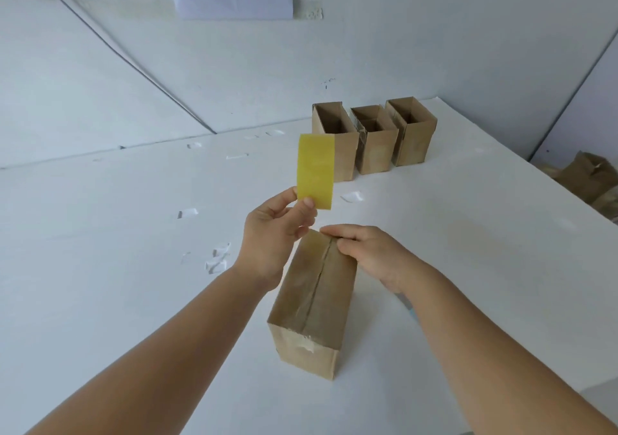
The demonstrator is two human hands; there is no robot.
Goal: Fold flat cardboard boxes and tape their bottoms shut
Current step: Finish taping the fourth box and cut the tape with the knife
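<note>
My left hand point(272, 230) pinches a translucent, glossy yellow tape strip point(315, 171). The box point(314, 301) under my right hand point(364, 250) is matt brown cardboard under shiny clear tape; the table point(133, 234) is smooth matt white.

Your left hand point(272, 230) pinches a yellow tape strip point(316, 171) upright while your right hand point(364, 250) presses the cardboard box point(311, 304).
</note>
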